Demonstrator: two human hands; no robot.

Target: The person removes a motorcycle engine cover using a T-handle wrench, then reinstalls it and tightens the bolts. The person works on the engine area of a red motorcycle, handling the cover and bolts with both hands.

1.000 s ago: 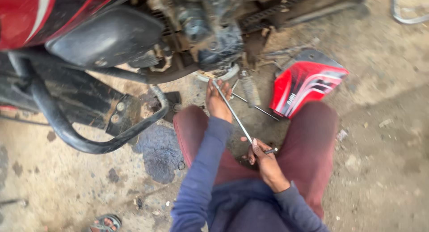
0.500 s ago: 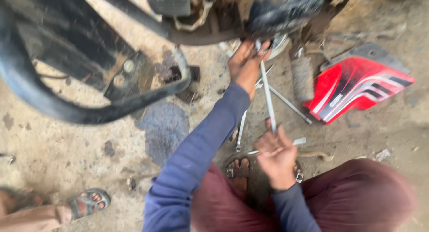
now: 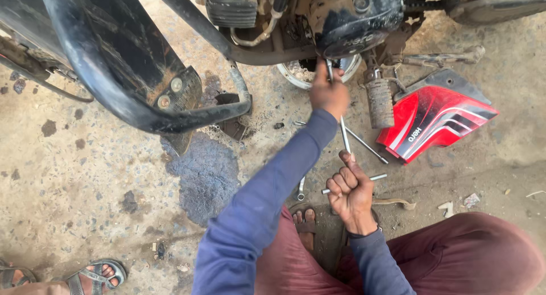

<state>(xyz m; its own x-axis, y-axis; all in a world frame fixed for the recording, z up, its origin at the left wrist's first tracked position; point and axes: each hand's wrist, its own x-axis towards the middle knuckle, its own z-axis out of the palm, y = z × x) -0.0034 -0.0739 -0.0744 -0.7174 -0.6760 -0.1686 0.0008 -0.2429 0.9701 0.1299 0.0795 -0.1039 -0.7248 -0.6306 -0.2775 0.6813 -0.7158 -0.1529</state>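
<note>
I see a long T-handle socket wrench [image 3: 343, 130] running from the underside of the motorcycle engine [image 3: 352, 22] down toward me. My left hand [image 3: 329, 93] is closed around its upper shaft, right under the engine casing. My right hand [image 3: 351, 191] is fisted around the lower end, where the steel cross-bar [image 3: 380, 177] sticks out to the right of the knuckles.

Just right of the left hand hangs a ribbed footpeg [image 3: 379, 103]. Further right, a detached red side panel [image 3: 435, 121] lies flat on the floor; it is wedge-shaped, with white and black stripes and a small white label near its lower left corner. A second steel rod [image 3: 367, 145] lies between the two hands and the panel. A small spanner [image 3: 300, 188] lies left of the right hand, beside my sandalled foot [image 3: 304, 222].

Left of both hands, a black crash guard [image 3: 142, 110] curves above a dark oil stain [image 3: 205, 173]. The floor [image 3: 85, 181] is rough, speckled concrete, dusty and spotted. Another person's sandalled foot [image 3: 94, 275] shows at the far lower left.
</note>
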